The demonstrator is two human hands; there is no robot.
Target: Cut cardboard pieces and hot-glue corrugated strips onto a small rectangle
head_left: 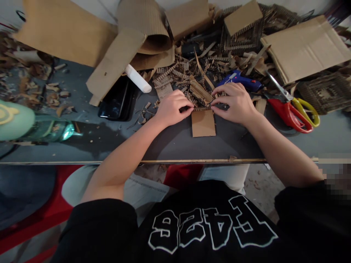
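Note:
A narrow corrugated cardboard strip [202,108] stretches between my two hands, along the far edge of a small cardboard square [203,124]. The square lies flat on the grey table. My left hand [175,107] pinches the strip's left end between thumb and forefinger. At the other end, my right hand [232,103] has thumb and fingertips closed on it. Just beyond my right hand lies a blue glue gun [242,80]. Scissors with red and yellow handles [292,106] rest farther right. Whether the strip touches the square is hard to see.
Cardboard scraps [189,76] pile up behind my hands. A black glossy phone-like object [116,100] and a white stick [139,78] lie left, beneath a cardboard roll [145,25]. A green bottle [49,128] lies at far left. The table's front edge [170,161] runs below my forearms.

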